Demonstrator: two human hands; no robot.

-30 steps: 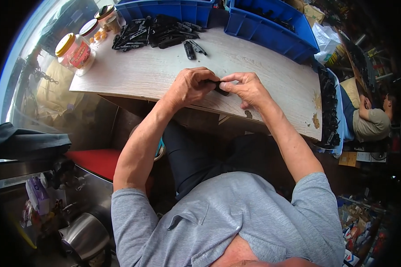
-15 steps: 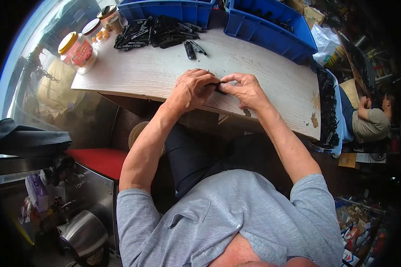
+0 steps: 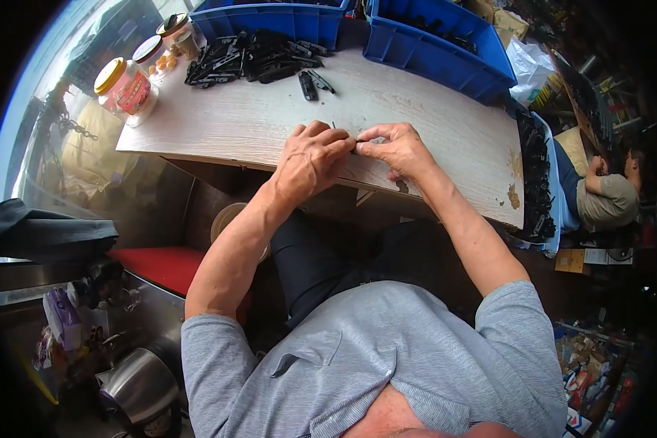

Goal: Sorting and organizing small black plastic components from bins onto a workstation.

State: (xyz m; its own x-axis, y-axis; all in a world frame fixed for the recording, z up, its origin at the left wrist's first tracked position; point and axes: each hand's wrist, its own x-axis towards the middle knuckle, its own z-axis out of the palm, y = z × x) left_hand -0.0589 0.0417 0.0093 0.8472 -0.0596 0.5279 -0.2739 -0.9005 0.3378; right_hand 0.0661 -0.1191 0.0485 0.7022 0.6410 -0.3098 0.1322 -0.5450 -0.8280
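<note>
At the near edge of the table my left hand (image 3: pixel 312 158) is closed, back upward, its fingers curled round a small black part (image 3: pixel 356 144) that is nearly all hidden. My right hand (image 3: pixel 398 150) meets it from the right, thumb and forefinger pinched on the part's end. What kind of part it is cannot be made out. Beyond my hands, two slim black plastic pieces (image 3: pixel 308 86) lie apart from a heap of similar black pieces (image 3: pixel 259 57).
Two blue crates (image 3: pixel 438 52) stand along the table's far side. Lidded jars (image 3: pixel 126 91) are at the left end of the table (image 3: pixel 219 117). A bin of black parts (image 3: pixel 539 175) adjoins the right end, with a seated person (image 3: pixel 609 193) past it. A steel kettle (image 3: pixel 139 383) sits lower left.
My left hand has rolled so its knuckles face up, covering more of the black part. My right fingertips have shifted slightly left and remain pinched at its end.
</note>
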